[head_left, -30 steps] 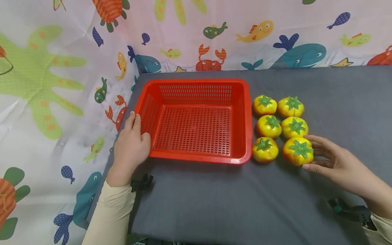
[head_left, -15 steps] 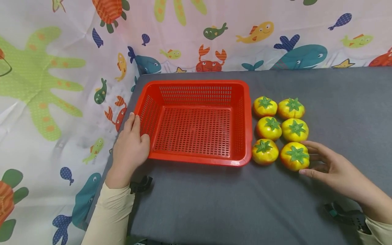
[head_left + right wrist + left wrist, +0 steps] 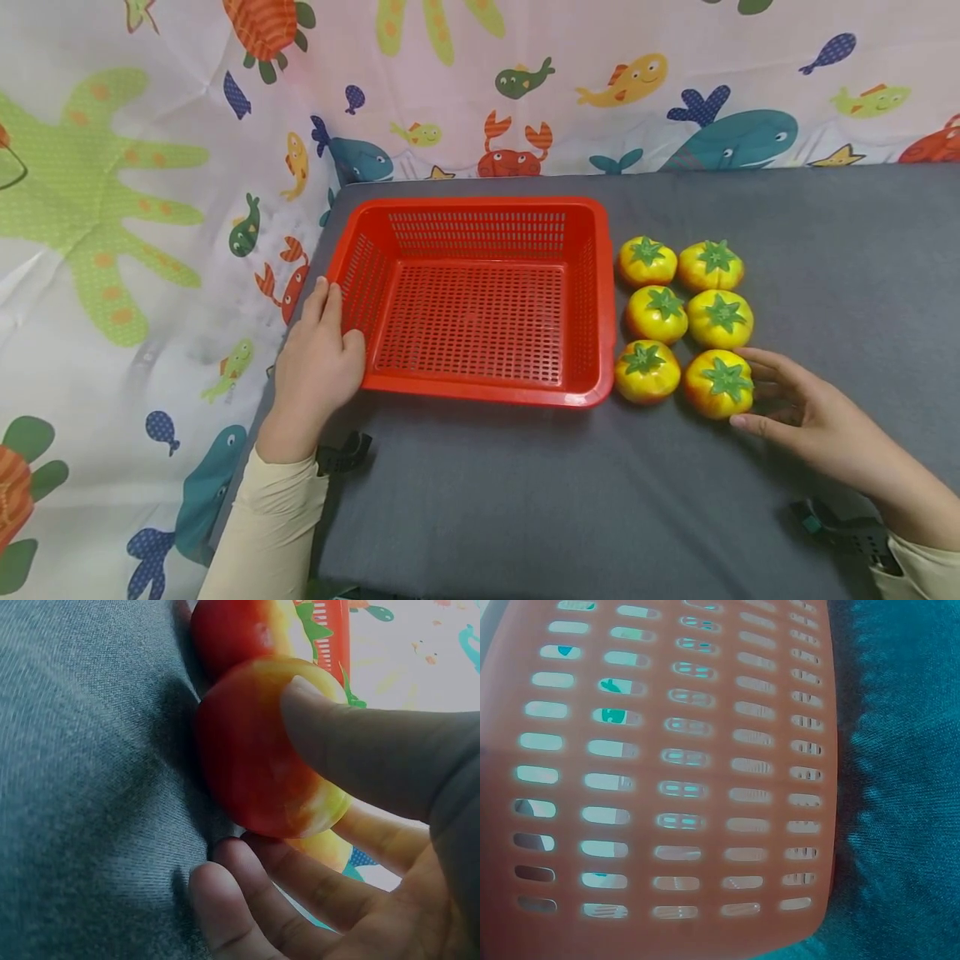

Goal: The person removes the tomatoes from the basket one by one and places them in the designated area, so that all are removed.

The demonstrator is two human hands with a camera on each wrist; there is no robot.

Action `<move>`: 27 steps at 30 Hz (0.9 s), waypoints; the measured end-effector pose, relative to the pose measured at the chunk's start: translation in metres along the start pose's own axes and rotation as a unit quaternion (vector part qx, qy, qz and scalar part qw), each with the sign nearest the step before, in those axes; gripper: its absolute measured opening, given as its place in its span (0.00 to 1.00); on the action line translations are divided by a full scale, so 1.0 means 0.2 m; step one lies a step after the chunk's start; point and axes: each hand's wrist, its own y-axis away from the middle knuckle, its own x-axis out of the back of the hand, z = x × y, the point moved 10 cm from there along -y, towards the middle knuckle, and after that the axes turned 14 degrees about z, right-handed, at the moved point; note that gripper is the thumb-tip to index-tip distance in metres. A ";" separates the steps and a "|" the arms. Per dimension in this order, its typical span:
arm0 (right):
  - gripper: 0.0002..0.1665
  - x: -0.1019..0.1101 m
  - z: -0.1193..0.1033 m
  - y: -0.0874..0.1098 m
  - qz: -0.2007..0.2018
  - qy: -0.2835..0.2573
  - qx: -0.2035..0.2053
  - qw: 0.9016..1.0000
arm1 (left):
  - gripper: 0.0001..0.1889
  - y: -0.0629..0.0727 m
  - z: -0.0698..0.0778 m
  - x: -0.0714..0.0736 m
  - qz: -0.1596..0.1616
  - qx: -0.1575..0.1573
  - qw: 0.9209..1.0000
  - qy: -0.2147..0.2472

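Note:
My left hand [image 3: 318,358] grips the front left corner of a red plastic basket [image 3: 480,398], with nothing inside it. In the left wrist view the basket's slotted wall [image 3: 712,769] fills most of the frame and the hand is out of sight. At right, my right hand [image 3: 813,408] holds the front right toy tomato [image 3: 718,385], yellow and red with a green leafy top, on the grey cloth. The right wrist view shows the thumb [image 3: 360,746] pressed on that tomato [image 3: 259,750], its other fingers [image 3: 300,896] curved around the opposite side.
More toy tomatoes [image 3: 655,314] stand in two columns along the basket's right side, the left column close to its rim. A sea-animal printed curtain [image 3: 450,92] closes off the back and left of the grey cloth-covered table [image 3: 525,500].
My right hand has brought its tomato slightly left and toward me, down beside the front left one, then nearly stopped. My left hand and the basket have stayed in place.

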 end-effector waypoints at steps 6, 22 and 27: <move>0.51 0.00 0.01 0.00 -0.008 0.012 -0.020 1.000 | 0.38 -0.01 0.00 -0.01 -0.006 -0.002 1.000 0.005; 0.46 0.20 -0.07 -0.12 0.076 0.103 -0.077 0.989 | 0.44 -0.05 0.03 0.01 -0.018 -0.010 1.000 0.014; 0.54 0.20 -0.12 -0.22 0.059 0.134 -0.066 0.987 | 0.46 -0.05 0.04 0.00 -0.029 -0.010 1.000 0.001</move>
